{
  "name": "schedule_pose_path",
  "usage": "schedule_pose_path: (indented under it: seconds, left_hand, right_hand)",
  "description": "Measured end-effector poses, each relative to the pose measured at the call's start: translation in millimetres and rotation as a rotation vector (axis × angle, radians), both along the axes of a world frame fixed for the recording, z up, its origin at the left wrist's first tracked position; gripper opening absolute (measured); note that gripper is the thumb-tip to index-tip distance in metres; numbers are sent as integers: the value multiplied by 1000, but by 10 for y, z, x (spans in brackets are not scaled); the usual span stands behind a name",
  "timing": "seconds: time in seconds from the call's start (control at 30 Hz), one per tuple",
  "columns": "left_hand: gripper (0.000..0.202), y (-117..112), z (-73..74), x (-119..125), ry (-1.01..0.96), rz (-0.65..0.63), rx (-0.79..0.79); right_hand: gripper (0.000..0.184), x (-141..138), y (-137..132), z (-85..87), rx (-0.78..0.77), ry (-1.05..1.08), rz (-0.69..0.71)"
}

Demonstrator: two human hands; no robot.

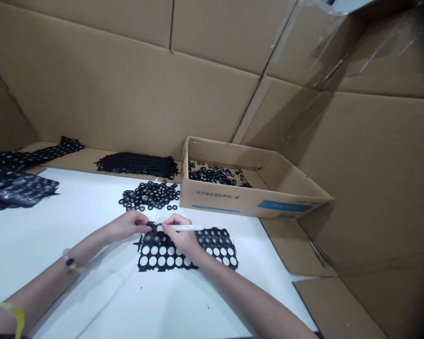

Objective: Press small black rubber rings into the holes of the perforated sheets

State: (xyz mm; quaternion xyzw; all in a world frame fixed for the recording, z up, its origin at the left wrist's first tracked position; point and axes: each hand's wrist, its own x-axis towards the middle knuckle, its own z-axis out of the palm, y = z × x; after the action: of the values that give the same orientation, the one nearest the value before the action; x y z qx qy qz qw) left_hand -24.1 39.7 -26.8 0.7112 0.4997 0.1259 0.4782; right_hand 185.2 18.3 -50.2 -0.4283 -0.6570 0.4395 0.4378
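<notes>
Fingers of the right hand (180,235) are closed around a slim white pen-shaped tool (189,228), its tip pointing left. Beneath lies a black rectangular sheet with rows of round cells (212,241), just below the frame's centre, the grip over its upper edge. The left hand (127,227) has thumb and index finger nearly together at the sheet's upper left corner; whether they pinch it, I cannot tell. Small black rings (151,194) lie piled just above.

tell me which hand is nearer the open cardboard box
Right. The right hand is just in front of the open cardboard box, near its front left corner; the left hand is farther away, to the box's front left.
</notes>
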Motion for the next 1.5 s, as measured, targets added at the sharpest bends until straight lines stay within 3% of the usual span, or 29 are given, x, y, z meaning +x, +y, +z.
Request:
schedule_pose_path:
  seconds: [0.67, 0.93, 1.13, 1.5]
  left_hand:
    - [34, -2, -28, -3, -28, 75, -62]
    - [38, 31, -30, -38, -23, 5, -57]
    - [39, -1, 68, -15, 13, -35, 2]
    - [35, -101, 89, -2, 245, -97, 38]
  right_hand:
    - [8, -72, -27, 51, 25, -142, 36]
    - [7, -102, -35, 44, 77, -147, 58]
    - [10, -28, -6, 4, -89, 90, -38]
    - [9, -32, -46, 72, -47, -26, 62]
